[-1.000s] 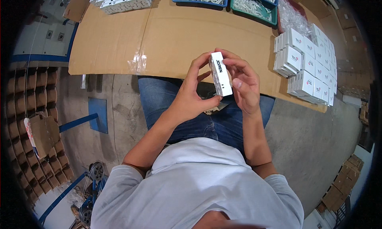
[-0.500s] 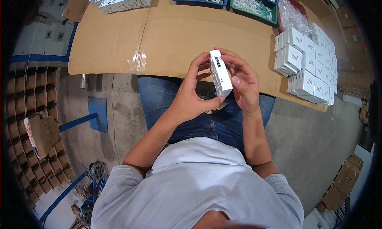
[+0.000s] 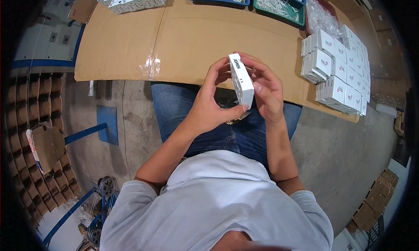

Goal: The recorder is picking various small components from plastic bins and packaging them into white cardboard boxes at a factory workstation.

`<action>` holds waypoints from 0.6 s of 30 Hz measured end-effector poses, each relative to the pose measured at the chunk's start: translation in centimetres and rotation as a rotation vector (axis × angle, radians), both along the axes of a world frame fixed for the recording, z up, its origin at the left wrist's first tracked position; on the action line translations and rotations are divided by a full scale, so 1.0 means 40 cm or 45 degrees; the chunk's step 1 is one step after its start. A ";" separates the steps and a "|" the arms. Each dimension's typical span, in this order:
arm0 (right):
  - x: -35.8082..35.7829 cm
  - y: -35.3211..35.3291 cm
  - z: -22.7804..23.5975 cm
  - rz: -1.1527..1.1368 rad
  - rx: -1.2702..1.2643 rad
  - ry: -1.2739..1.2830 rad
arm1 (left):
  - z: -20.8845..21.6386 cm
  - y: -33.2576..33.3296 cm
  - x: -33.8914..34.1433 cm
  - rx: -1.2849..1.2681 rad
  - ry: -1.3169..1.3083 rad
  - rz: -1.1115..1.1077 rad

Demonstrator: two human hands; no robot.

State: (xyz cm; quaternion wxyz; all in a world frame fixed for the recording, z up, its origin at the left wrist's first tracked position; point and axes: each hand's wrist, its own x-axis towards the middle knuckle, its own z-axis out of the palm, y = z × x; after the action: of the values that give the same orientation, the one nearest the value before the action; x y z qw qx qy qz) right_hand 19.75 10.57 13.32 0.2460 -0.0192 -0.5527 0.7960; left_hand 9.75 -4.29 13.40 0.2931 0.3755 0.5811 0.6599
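Observation:
A slim white box point(image 3: 241, 80) with dark print is held up over my lap, just past the table's near edge, its narrow side facing up. My left hand point(image 3: 214, 102) grips it, the thumb at its near lower end and the fingers curled round toward its far end. On the other side, my right hand point(image 3: 267, 90) is closed on the box too, with its fingers bent at the far end and its thumb close to the right face. Some of the fingertips are hidden behind the box.
Stacked white boxes point(image 3: 345, 72) stand at the table's right edge. More white boxes point(image 3: 137, 0) lie at the far left. Blue point(image 3: 220, 5) and green point(image 3: 279, 18) trays hold small white pieces, beside a bin of clear plastic bags point(image 3: 321, 17). Cardboard point(image 3: 118, 46) covers the table.
The box has tilted slightly between my hands, its printed narrow side turning a little. Both hands stay in nearly the same place.

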 end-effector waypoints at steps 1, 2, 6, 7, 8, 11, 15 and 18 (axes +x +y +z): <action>0.000 0.001 -0.001 0.002 0.002 0.000 | 0.001 0.000 0.000 0.003 -0.009 -0.003; -0.001 0.001 -0.001 0.002 0.002 0.000 | 0.001 0.000 0.000 0.003 -0.009 -0.003; -0.004 0.000 -0.002 -0.007 0.010 -0.010 | 0.000 0.000 -0.001 -0.013 -0.062 -0.012; -0.003 0.000 -0.002 -0.015 0.009 -0.018 | 0.000 0.000 0.000 -0.015 -0.094 -0.016; -0.002 -0.001 -0.001 -0.015 0.009 -0.018 | 0.000 0.000 0.000 -0.015 -0.094 -0.017; 0.000 -0.003 -0.004 -0.008 -0.041 -0.044 | 0.000 0.000 0.001 -0.020 -0.108 -0.015; -0.001 -0.001 -0.005 -0.010 -0.032 -0.042 | 0.001 -0.002 0.000 -0.024 -0.151 -0.018; -0.001 -0.001 -0.007 -0.003 -0.037 -0.046 | 0.004 -0.001 0.001 -0.025 -0.189 -0.019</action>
State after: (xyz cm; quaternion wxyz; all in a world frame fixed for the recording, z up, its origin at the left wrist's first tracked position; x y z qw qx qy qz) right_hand 19.72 10.53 13.06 0.2368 -0.0378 -0.5453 0.8032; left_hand 9.80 -4.32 13.58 0.3441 0.3269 0.5614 0.6779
